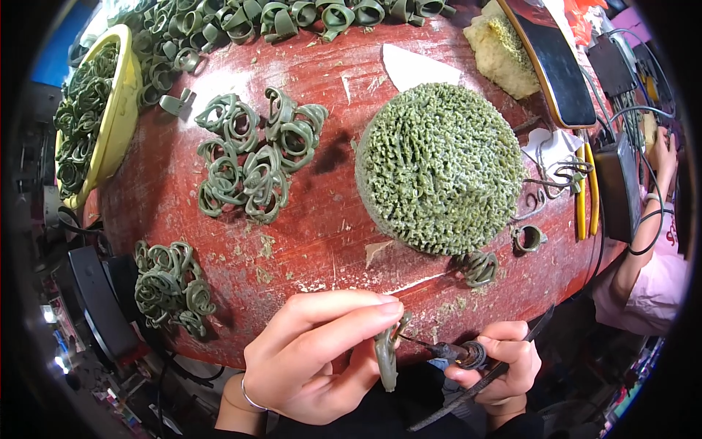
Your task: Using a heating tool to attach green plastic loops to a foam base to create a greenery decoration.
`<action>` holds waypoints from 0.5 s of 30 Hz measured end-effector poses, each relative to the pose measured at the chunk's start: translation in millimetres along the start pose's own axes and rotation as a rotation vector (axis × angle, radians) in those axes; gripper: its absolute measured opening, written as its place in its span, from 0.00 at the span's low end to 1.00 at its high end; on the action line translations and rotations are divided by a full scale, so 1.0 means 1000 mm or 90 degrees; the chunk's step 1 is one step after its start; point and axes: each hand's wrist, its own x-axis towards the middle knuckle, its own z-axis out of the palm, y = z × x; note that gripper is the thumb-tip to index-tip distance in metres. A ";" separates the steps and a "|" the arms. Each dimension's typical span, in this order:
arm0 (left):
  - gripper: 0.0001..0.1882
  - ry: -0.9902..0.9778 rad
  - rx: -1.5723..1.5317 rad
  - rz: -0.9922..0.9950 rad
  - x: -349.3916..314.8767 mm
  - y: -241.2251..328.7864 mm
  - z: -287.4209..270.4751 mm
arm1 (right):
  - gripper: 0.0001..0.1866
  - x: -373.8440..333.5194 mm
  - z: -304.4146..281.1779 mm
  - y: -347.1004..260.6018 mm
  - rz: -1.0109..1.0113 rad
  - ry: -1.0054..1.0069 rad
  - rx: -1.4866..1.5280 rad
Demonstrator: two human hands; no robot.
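My left hand (318,358) pinches a curved green wax piece (387,357) between thumb and fingers, just past the table's near edge. The fingers of my right hand (508,360) close round a dark hot wax pen (464,354), its thin tip pointing left and meeting or nearly meeting the wax piece. A long, dark flat file (457,401) is also held in that hand, slanting across under the pen. Beyond my hands stands a round block with a rough, crumbly green top (442,168). By its near edge lie a looped wax piece (480,269) and a plain ring (528,239).
Clusters of looped green wax pieces (256,157) lie left on the red table (307,249), another (172,287) nearer. A yellow basket (121,110) holds more; plain rings (278,18) line the back. Right are a phone (552,66), yellow-handled pliers (587,190), cables and another person's arm (647,227).
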 end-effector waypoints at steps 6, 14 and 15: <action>0.21 -0.002 0.031 0.051 0.001 -0.001 0.001 | 0.26 0.000 -0.001 0.000 -0.008 -0.009 -0.012; 0.21 -0.009 0.027 0.057 0.002 -0.002 0.000 | 0.26 0.002 -0.001 -0.003 0.010 -0.010 -0.020; 0.21 -0.010 0.028 0.060 0.001 -0.002 0.000 | 0.26 0.001 0.000 -0.003 0.011 -0.011 -0.020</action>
